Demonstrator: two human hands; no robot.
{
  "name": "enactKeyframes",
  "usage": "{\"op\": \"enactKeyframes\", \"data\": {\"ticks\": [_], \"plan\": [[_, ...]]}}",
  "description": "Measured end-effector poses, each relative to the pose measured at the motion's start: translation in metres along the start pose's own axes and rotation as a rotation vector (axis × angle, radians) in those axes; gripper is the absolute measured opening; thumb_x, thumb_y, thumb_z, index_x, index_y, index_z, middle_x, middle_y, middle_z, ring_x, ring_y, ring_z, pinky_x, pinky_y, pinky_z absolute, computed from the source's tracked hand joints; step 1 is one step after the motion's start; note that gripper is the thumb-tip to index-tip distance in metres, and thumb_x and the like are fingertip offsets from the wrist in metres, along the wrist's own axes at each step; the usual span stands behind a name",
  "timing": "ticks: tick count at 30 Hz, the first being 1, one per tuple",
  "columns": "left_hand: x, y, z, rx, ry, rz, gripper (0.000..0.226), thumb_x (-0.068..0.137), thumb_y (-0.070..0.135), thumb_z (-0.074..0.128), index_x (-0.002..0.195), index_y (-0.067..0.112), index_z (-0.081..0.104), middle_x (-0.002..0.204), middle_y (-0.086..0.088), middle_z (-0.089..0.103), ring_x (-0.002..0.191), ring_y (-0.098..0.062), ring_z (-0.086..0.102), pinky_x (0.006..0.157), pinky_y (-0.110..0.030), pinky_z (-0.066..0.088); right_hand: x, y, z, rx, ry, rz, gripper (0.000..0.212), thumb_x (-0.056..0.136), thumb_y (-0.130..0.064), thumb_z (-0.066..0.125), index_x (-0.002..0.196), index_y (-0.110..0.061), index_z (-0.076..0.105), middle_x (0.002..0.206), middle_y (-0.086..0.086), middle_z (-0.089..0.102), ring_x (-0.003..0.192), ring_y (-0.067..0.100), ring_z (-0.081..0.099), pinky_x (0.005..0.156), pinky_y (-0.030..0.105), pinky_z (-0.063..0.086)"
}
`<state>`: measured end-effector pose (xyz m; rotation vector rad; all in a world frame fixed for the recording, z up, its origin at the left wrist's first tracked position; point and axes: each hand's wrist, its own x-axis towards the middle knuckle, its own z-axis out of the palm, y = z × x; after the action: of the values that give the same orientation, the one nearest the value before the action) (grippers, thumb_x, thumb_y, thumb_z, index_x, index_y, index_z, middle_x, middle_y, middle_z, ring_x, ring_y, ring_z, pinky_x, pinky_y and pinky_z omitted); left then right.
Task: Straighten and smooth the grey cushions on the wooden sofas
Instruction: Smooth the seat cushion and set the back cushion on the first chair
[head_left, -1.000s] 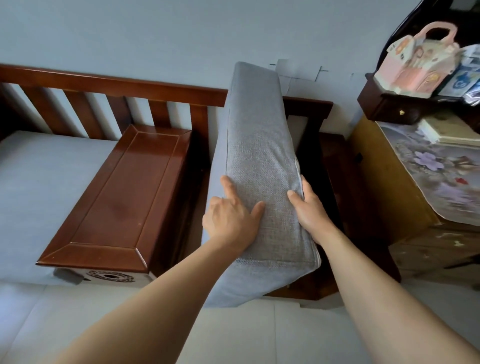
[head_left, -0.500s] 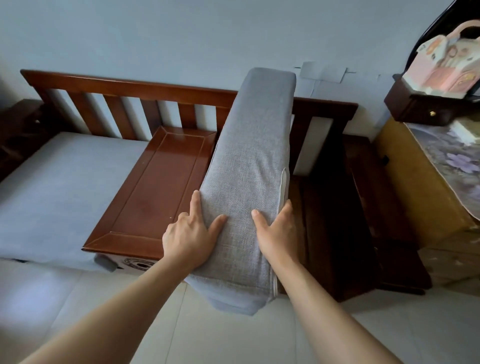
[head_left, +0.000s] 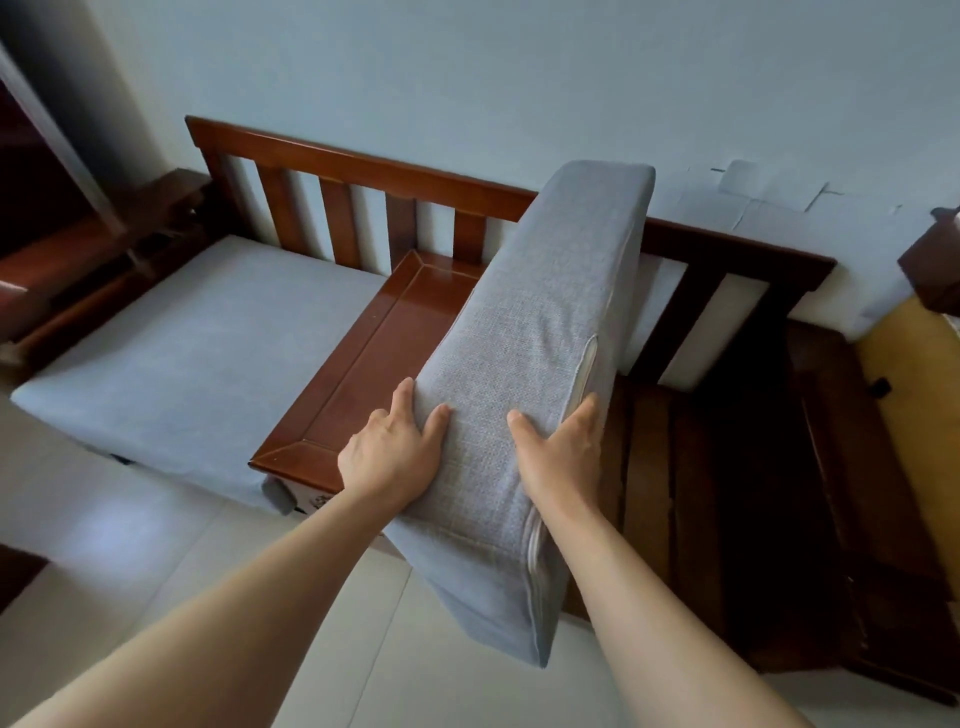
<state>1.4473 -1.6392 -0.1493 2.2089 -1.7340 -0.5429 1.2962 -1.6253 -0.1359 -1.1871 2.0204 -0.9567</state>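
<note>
A thick grey cushion (head_left: 540, 322) stands on edge, tilted, leaning over the wooden sofa (head_left: 358, 171) with its near corner hanging out over the floor. My left hand (head_left: 395, 449) grips its left side, thumb on the top face and fingers wrapped over the edge. My right hand (head_left: 563, 449) grips its right side by the pale zipper seam. A second grey cushion (head_left: 187, 353) lies flat on the sofa's left seat. The right seat (head_left: 691, 467) shows bare dark wooden slats.
A glossy wooden console panel (head_left: 379, 358) divides the two seats, just left of the held cushion. A yellow cabinet (head_left: 914, 395) stands at the right edge. Pale floor tiles (head_left: 156, 561) lie in front of the sofa. The light wall is behind.
The cushion has swung leftward and tilted further over the console panel. Both hands have slid with it. The view has shifted left, so the cabinet and shelf at right are mostly out of frame.
</note>
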Motion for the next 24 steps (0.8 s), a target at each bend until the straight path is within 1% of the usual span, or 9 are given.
{"op": "enactKeyframes", "data": {"ticks": [3, 7, 11, 14, 16, 20, 24], "plan": [[0.013, -0.011, -0.007, -0.016, -0.008, -0.048, 0.066, 0.092, 0.065, 0.023, 0.149, 0.031, 0.017, 0.130, -0.013, 0.052, 0.116, -0.034, 0.053, 0.094, -0.043, 0.039, 0.002, -0.012, 0.015, 0.048, -0.065, -0.020, 0.099, 0.084, -0.037, 0.069, 0.153, -0.007, 0.004, 0.159, 0.012, 0.013, 0.145, 0.023, 0.014, 0.114, 0.028, 0.012], [0.027, -0.034, -0.012, -0.033, 0.002, -0.150, 0.071, 0.089, 0.070, 0.026, 0.147, 0.030, 0.022, 0.133, -0.012, 0.050, 0.120, -0.032, 0.050, 0.094, -0.043, 0.039, -0.005, -0.017, 0.041, 0.147, -0.162, -0.061, 0.103, 0.082, -0.030, 0.072, 0.154, -0.017, 0.000, 0.161, 0.007, 0.002, 0.147, 0.019, 0.004, 0.118, 0.032, 0.007], [0.046, -0.065, -0.014, -0.087, -0.036, -0.236, 0.076, 0.085, 0.074, 0.027, 0.138, 0.021, 0.036, 0.132, -0.011, 0.052, 0.118, -0.034, 0.051, 0.091, -0.044, 0.040, -0.009, -0.023, 0.068, 0.163, -0.230, -0.099, 0.102, 0.082, -0.030, 0.071, 0.154, -0.025, -0.003, 0.161, 0.000, -0.005, 0.147, 0.018, -0.001, 0.117, 0.037, 0.006], [0.052, -0.095, -0.014, -0.154, -0.055, -0.304, 0.073, 0.086, 0.073, 0.030, 0.132, 0.017, 0.041, 0.130, -0.013, 0.054, 0.118, -0.035, 0.051, 0.090, -0.042, 0.039, -0.017, -0.030, 0.095, 0.116, -0.265, -0.108, 0.104, 0.081, -0.034, 0.070, 0.154, -0.024, -0.003, 0.161, -0.002, -0.006, 0.147, 0.014, -0.004, 0.118, 0.042, 0.006], [0.055, -0.114, -0.014, -0.211, -0.075, -0.345, 0.073, 0.087, 0.071, 0.033, 0.133, 0.014, 0.042, 0.132, -0.013, 0.053, 0.120, -0.034, 0.050, 0.091, -0.041, 0.038, -0.026, -0.036, 0.114, 0.091, -0.260, -0.096, 0.104, 0.081, -0.034, 0.070, 0.154, -0.019, -0.002, 0.161, -0.004, -0.006, 0.147, 0.011, -0.005, 0.119, 0.043, 0.005], [0.074, -0.135, -0.015, -0.267, -0.160, -0.348, 0.081, 0.084, 0.075, 0.033, 0.134, 0.011, 0.042, 0.131, -0.014, 0.053, 0.118, -0.034, 0.051, 0.094, -0.042, 0.042, -0.032, -0.044, 0.140, 0.034, -0.175, -0.060, 0.102, 0.081, -0.033, 0.069, 0.154, -0.013, 0.000, 0.162, -0.002, -0.003, 0.147, 0.011, -0.002, 0.119, 0.042, 0.005], [0.083, -0.151, -0.004, -0.309, -0.237, -0.369, 0.085, 0.084, 0.076, 0.033, 0.135, 0.008, 0.040, 0.131, -0.015, 0.053, 0.117, -0.034, 0.051, 0.095, -0.042, 0.043, -0.033, -0.043, 0.156, -0.027, -0.189, -0.052, 0.102, 0.081, -0.034, 0.068, 0.154, -0.015, 0.000, 0.162, -0.003, -0.005, 0.147, 0.012, -0.003, 0.119, 0.043, 0.005]]}}
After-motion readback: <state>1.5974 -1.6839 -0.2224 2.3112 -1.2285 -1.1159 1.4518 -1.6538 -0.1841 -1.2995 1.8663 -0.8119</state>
